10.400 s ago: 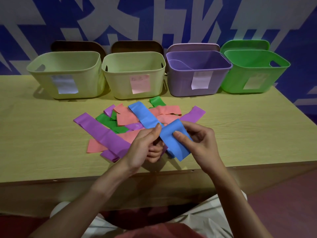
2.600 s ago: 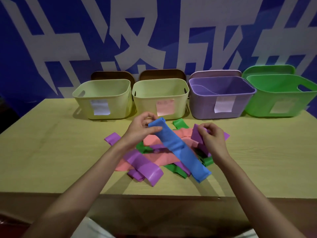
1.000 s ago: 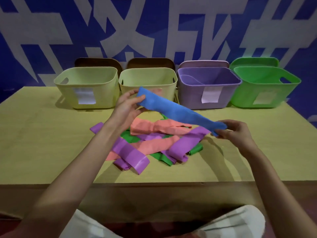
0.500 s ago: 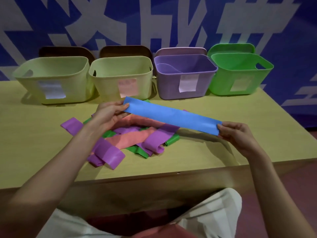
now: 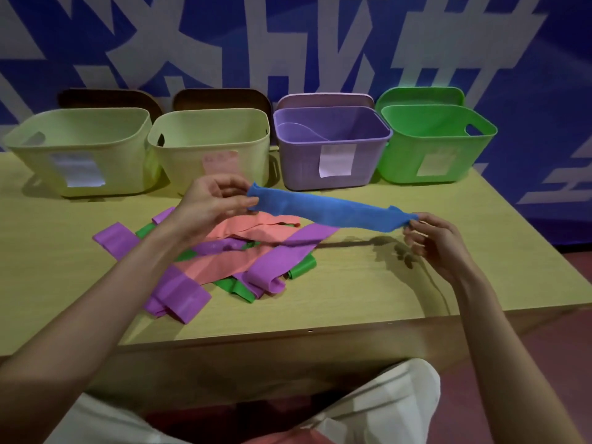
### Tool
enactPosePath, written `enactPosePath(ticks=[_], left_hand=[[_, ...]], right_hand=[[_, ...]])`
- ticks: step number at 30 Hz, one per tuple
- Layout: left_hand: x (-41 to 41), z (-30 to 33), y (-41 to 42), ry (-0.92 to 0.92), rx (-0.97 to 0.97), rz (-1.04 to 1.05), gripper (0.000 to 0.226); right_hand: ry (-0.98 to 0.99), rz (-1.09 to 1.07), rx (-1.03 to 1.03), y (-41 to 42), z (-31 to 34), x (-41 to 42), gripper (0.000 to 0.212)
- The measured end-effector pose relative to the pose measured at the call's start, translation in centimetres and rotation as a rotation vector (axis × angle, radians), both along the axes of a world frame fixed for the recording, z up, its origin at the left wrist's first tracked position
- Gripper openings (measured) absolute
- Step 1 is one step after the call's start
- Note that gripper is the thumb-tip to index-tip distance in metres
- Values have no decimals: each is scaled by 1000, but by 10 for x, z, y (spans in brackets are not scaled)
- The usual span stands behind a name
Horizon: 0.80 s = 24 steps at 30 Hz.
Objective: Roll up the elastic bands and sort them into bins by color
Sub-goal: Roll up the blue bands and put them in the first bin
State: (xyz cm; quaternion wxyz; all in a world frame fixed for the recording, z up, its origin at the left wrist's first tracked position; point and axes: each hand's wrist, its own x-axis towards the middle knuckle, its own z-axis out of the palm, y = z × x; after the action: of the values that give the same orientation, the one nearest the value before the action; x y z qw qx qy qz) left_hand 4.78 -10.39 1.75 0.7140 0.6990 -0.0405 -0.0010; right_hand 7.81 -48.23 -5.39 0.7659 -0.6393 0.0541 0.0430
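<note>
Now | blue elastic band stretched in the air above the table's middle | left hand pinches one end, right hand fingertips seemingly nip the other | risk: taut band snaps free of that light hold onto the pile of bands
</note>
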Motion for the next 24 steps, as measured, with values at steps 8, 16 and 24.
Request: enactPosePath(ticks=[8,16,24], left_hand=[[-35,-4,-42,-393,587,-390,8],[-58,-82,-108,-585,811,-476,14],[-59,-105,-121,-656,874,-463,11]], right_hand=[[-58,-127,-219,1,4,54,18],[-169,26,-759,4,-14,104,24],[-304,-121,-901,18,-30,120,16]])
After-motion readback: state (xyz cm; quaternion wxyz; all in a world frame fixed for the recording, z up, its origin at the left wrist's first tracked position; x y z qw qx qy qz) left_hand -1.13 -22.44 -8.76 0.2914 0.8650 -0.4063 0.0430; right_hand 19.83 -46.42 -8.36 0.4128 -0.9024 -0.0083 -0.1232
